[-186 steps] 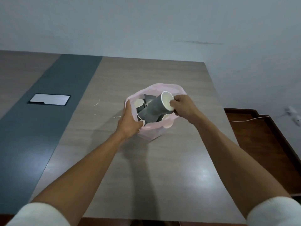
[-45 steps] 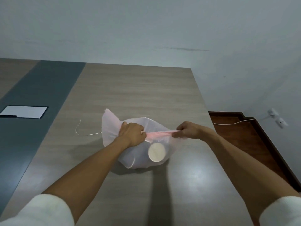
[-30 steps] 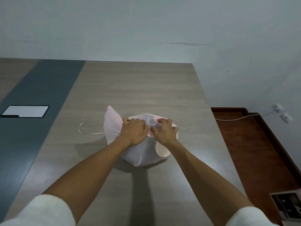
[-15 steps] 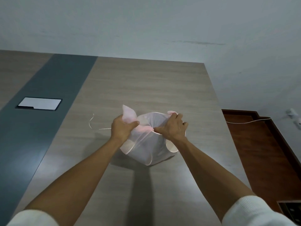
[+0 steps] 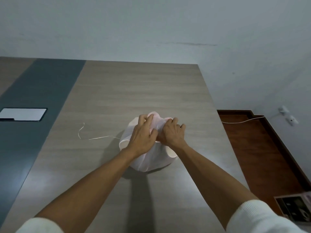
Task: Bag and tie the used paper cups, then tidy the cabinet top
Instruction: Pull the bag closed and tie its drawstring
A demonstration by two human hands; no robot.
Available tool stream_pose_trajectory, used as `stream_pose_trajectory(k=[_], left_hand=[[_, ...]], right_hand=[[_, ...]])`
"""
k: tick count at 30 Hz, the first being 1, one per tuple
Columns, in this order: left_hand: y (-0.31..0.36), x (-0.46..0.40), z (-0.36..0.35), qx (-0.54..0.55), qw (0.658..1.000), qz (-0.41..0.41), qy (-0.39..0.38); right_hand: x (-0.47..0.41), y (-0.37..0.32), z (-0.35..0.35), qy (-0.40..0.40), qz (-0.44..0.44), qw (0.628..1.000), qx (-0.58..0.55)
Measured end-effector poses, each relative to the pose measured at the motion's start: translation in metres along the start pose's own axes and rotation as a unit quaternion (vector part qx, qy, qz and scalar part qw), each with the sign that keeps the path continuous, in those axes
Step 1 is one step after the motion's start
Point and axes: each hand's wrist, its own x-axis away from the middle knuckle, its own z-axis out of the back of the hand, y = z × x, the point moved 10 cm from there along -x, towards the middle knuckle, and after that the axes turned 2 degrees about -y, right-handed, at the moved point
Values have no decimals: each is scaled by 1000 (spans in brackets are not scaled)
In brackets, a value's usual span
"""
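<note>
A thin pink plastic bag (image 5: 151, 161) bulges with paper cups on the wooden cabinet top (image 5: 134, 91). A cup rim (image 5: 171, 153) shows through the film at the bag's right side. My left hand (image 5: 143, 134) and my right hand (image 5: 172, 132) sit close together over the top of the bag, fingers curled into the gathered pink ends. The knot area lies hidden under my fingers. A thin pale strip (image 5: 89, 134) curls on the wood to the left of the bag.
A white rectangular panel (image 5: 23, 114) is set into the dark grey band (image 5: 42, 106) on the left. The cabinet's right edge drops to a red-brown floor (image 5: 255, 148), where a white cable (image 5: 242, 121) runs to a wall socket (image 5: 288, 116). A box (image 5: 294, 206) lies low right.
My hands have come together over the bag top; earlier they pulled the pink ends apart. Before that the bag stood open with cups showing. The view has shifted slightly.
</note>
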Motion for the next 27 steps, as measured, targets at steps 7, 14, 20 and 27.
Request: stream_pose_trajectory(k=[7,14,20,27], left_hand=[[8,2,32,-137,986,-50,77],[-47,0,56,114,946,203,226],[-38,-2,47,101,960,152,211],[-36,7,33,104,968,134,186]], right_hand=[[8,-3,19,105,125,967,-196],[2,37,22,67,13,829,-555],[-7,42,15,23,-3,798,-602],[2,31,14,9,21,751,-660]])
